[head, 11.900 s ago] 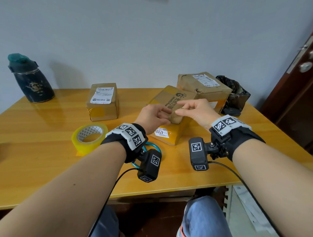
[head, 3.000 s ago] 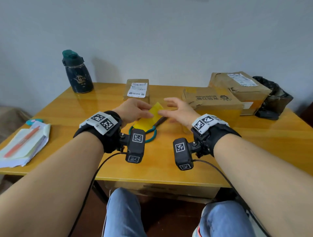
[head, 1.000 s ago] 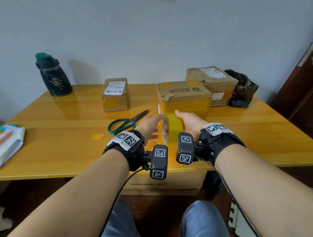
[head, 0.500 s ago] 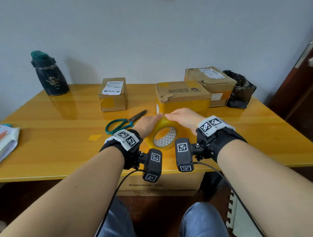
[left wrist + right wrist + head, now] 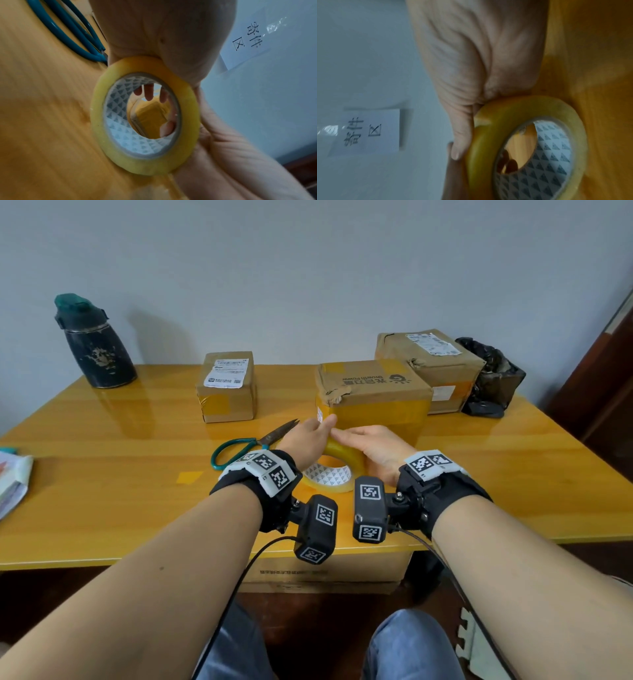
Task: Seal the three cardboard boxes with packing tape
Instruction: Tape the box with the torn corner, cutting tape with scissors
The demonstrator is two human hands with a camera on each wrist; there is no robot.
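A yellow packing tape roll [image 5: 330, 474] stands tilted just above the table, its hole facing me, right in front of the middle cardboard box [image 5: 373, 395]. My left hand [image 5: 320, 433] grips the roll from the left and my right hand [image 5: 347, 436] from the right; their fingertips meet over its top. In the left wrist view, fingers curl behind the tape roll [image 5: 145, 163]. In the right wrist view, a thumb [image 5: 458, 148] presses the tape roll's [image 5: 481, 142] outer band. A small labelled box [image 5: 227, 386] sits back left. The large box [image 5: 428, 364] sits back right.
Green-handled scissors [image 5: 246, 445] lie just left of my left hand. A loose yellow tape scrap [image 5: 189, 477] lies on the wooden table [image 5: 102, 491]. A dark bottle [image 5: 94, 344] stands back left, a black bag [image 5: 493, 378] back right, papers [image 5: 12, 481] at the left edge.
The roll stood edge-on between my hands a second ago; it has turned so its hole faces me. Both hands now close over its top, nearer the middle box.
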